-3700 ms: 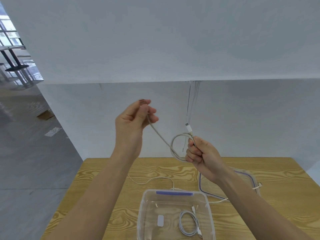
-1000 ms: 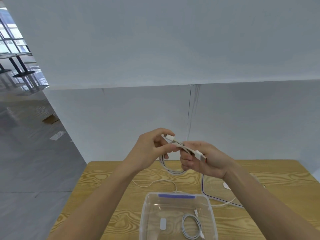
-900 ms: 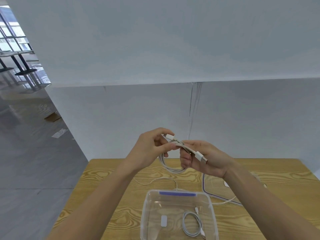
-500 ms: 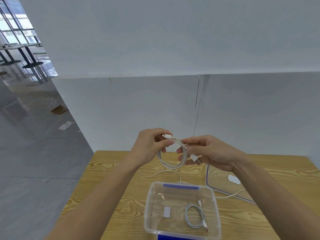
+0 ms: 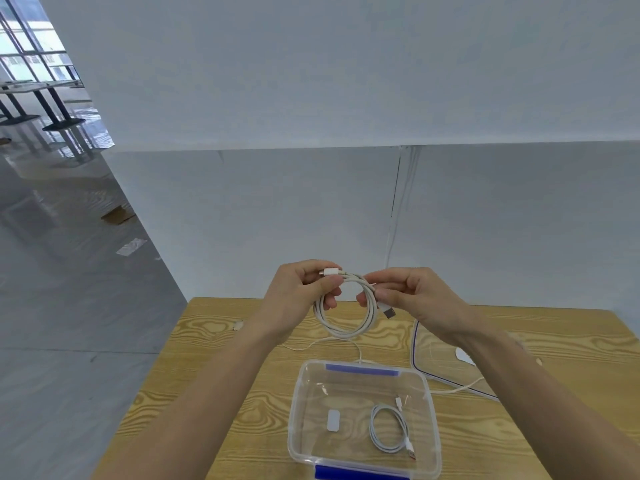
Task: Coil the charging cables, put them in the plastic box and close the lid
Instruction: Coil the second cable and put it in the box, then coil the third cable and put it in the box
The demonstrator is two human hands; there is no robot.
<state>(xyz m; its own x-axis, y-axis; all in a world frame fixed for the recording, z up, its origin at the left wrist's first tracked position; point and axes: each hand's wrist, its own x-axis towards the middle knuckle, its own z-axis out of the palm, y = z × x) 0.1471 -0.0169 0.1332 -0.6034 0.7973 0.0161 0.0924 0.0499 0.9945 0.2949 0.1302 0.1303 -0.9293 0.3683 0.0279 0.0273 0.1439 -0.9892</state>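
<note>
both hands hold one white coiled cable [image 5: 346, 308] in the air above the table's far edge: the left hand [image 5: 304, 292] pinches the top of the loops beside a small plug, and the right hand [image 5: 412, 296] grips the right side with the larger plug poking out under its thumb. light, soft and springy, it looks ready to unwind if released, so i'd grip across all the loops at once. below, the open plastic box [image 5: 431, 427] near the table's near edge holds another coiled cable [image 5: 389, 429]; the lid [image 5: 414, 355] lies just to its right, and a loose cable [image 5: 304, 348] trails behind it.
</note>
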